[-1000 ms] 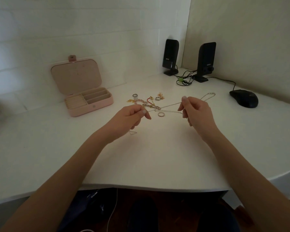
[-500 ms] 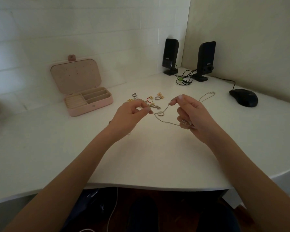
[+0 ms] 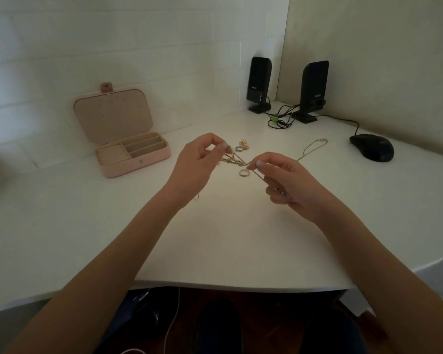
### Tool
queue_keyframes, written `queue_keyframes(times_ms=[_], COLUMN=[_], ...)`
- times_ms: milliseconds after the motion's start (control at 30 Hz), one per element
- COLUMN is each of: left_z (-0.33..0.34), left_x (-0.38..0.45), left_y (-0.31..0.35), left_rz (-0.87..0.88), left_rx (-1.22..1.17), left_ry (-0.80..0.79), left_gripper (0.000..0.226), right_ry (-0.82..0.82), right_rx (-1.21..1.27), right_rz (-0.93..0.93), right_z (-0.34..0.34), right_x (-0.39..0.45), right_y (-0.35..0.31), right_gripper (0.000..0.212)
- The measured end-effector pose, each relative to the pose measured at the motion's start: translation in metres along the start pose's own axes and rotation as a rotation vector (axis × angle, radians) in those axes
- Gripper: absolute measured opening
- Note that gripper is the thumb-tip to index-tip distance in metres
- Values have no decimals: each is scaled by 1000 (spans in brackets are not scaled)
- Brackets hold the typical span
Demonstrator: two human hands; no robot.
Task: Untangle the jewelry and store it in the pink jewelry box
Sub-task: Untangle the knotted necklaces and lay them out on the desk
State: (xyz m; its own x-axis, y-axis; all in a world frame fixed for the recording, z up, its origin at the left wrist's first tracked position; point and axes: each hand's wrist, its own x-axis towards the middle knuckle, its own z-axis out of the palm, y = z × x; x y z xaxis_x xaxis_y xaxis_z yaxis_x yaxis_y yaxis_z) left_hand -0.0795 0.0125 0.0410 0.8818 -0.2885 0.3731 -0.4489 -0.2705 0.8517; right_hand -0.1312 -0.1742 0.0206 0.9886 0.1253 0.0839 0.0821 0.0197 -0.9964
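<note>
A tangle of thin gold chains (image 3: 234, 159) hangs between my two hands above the white desk (image 3: 228, 238). My left hand (image 3: 198, 163) pinches one end of the chain between thumb and forefinger. My right hand (image 3: 284, 181) pinches the chain near the tangle, with more chain running down through its curled fingers. A second thin necklace (image 3: 313, 148) lies stretched toward the back right. A silver ring (image 3: 244, 172) lies under the chain; another ring (image 3: 239, 148) and a small gold piece (image 3: 244, 143) lie behind. The pink jewelry box (image 3: 136, 162) stands open at left.
Two black speakers (image 3: 259, 84) (image 3: 313, 89) with bundled cables (image 3: 279, 121) stand in the back corner. A black mouse (image 3: 372, 147) sits at the right with its cord running back. The desk's front edge curves just below my forearms.
Both hands have lifted and shifted slightly. My left hand rose and moved back over the pile; my right hand now pinches the chain closer to the tangle, pulling it shorter and tauter.
</note>
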Motion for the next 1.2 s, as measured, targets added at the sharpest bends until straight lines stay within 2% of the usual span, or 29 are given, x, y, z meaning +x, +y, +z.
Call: queue_keyframes(times_ms=[133,267,467,600,733,900,1133,1200], left_z=[-3,-2,-2,-5,-9,-6,1,3], left_x=[0,-1,-1,0,0,-2,-3,-3], left_y=[-8,-12,-11,-12,-13,-13,-4,-1], left_rz=[-24,-11,-28,-22,-28,-15,19,18], left_rx=[41,41,32,30,74,79,95,71], left_ry=[-1,-38,-80,-71,-51,-80,-239,-296], left_gripper=[20,22,24,22,20,20,22,23], right_ry=[29,52,197,275,345,303,184,165], right_rx=[243,303,210,30,68,310,634,603], right_rz=[-60,-105,-144,-76,-70,-79,-92,-57], right_z=[-7,-8,-8,-10,-12,-12,-14,-12], right_x=[0,0,2,6,7,9,7,8], right_y=[-3,-4,-3,-1,0,-1,-3,-2], right_gripper=[17,16,21,19,24,19,24,25])
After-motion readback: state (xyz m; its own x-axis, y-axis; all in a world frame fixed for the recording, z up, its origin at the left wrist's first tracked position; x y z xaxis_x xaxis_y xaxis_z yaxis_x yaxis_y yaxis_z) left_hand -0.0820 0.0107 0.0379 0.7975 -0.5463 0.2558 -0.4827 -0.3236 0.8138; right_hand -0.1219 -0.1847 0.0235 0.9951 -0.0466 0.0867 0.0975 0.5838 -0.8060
